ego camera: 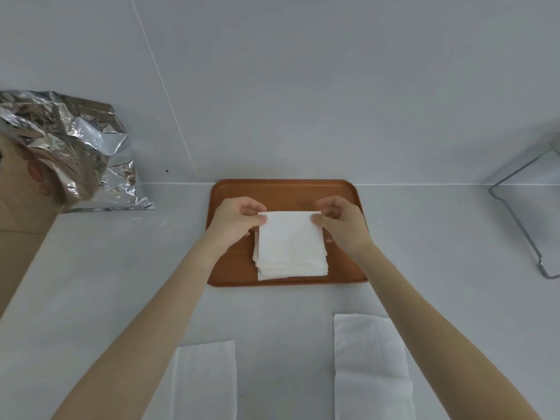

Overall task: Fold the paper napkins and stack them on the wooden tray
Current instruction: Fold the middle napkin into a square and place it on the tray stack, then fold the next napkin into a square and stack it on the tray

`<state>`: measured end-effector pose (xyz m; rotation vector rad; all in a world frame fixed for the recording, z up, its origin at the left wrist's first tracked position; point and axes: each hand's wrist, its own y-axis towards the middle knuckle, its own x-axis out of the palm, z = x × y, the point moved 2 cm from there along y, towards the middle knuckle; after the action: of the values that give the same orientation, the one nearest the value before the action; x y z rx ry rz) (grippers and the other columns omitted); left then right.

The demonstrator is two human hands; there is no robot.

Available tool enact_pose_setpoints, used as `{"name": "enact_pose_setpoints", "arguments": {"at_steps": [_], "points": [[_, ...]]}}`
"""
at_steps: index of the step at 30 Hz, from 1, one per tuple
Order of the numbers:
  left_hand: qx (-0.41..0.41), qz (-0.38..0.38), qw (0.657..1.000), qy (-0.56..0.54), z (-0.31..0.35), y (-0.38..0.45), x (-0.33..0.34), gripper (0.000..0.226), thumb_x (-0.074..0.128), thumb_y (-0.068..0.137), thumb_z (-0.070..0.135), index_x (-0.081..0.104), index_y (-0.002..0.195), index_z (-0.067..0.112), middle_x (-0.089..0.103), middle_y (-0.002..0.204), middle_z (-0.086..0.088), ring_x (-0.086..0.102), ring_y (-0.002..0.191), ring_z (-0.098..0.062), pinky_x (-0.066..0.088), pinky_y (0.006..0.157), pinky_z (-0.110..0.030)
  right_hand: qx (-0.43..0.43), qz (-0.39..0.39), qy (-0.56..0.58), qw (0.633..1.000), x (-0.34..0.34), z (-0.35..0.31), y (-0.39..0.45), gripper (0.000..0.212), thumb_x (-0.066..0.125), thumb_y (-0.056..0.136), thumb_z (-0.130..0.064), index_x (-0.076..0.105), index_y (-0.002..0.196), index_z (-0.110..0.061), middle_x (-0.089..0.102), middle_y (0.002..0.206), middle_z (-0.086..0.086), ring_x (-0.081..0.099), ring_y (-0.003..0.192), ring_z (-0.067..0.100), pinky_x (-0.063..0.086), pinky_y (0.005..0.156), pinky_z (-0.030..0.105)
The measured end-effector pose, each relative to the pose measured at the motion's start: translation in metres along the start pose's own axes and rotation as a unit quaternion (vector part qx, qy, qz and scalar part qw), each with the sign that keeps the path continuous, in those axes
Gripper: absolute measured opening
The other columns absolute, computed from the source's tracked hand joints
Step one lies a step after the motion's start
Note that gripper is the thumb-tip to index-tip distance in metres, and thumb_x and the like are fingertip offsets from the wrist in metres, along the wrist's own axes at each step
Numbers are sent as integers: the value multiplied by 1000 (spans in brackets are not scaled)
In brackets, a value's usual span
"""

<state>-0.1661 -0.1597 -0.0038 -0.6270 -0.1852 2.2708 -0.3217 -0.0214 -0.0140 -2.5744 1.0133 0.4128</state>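
Both grips pinching folded napkin (291,234) far corners, squared atop tray (285,189) stack

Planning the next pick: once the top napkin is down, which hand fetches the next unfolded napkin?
Probably right: the right hand is above the nearer unfolded napkin; the other lies lower.

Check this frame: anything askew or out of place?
Slightly. The napkin stack on the wooden tray is uneven, its lower edges fanned out. Both hands hold the top napkin.
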Motion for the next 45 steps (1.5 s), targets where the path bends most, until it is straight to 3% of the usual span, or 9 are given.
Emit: {"name": "enact_pose_setpoints", "arguments": {"at_steps": [4,8,17,21,25,29,33,41,45], "points": [[23,43,997,60,-14,10,8,17,67,75,13,65,91,16,62,84,0,58,86,-16,46,80,-29,-18,34,-36,999,10,14,6,23,63,80,-8,57,102,-16,56,81,-4,51,68,6,42,57,4],[44,63,993,87,-19,8,14,22,70,73,13,61,94,11,58,76,4,56,71,-9,48,69,-22,-41,50,-85,994,14,18,3,25,62,81,-12,56,105,-17,56,87,-2,53,73,11,48,68,23],[148,109,947,264,10,-20,22,40,63,78,18,51,116,13,50,122,-10,48,111,-27,46,89,-40,-56,19,-167,984,-17,-3,-20,33,54,88,-16,50,120,-13,57,112,6,55,92,19,41,80,24],[177,65,969,161,24,-61,43,23,62,78,12,59,101,14,60,105,-5,56,91,-18,47,82,-30,-55,-25,-153,986,-59,-9,-66,14,58,85,-14,66,96,-17,65,88,2,58,79,14,41,64,1],[165,-27,979,113,12,-100,82,8,62,78,11,67,84,13,69,91,-6,59,73,-13,45,70,-15,-22,-64,-183,981,-89,10,-114,10,61,84,-13,70,88,-15,67,82,0,57,71,5,40,60,-2],[162,-76,969,171,-11,-115,121,15,62,80,19,66,93,13,66,99,-8,59,89,-20,50,84,-37,13,-53,-238,970,-95,46,-141,11,61,82,-11,70,89,-12,66,87,2,57,74,11,43,64,6],[156,-75,952,252,-24,-115,142,25,59,81,23,61,102,11,59,106,-10,55,102,-23,49,84,-37,32,-31,-316,948,-86,78,-147,22,60,83,-17,64,104,-12,61,105,6,58,90,19,47,82,32],[158,-44,957,240,-29,-115,150,7,59,81,13,63,85,9,60,96,-11,59,91,-25,51,77,-39,29,-5,-368,929,-76,86,-149,13,54,85,-16,65,89,-11,56,95,5,60,88,25,48,71,34],[102,-82,980,147,-29,-112,139,3,64,77,11,65,79,9,66,83,-8,59,77,-18,48,69,-25,24,-19,-328,944,-77,75,-148,10,56,82,-13,65,84,-12,63,92,5,59,81,20,46,69,29]]}}
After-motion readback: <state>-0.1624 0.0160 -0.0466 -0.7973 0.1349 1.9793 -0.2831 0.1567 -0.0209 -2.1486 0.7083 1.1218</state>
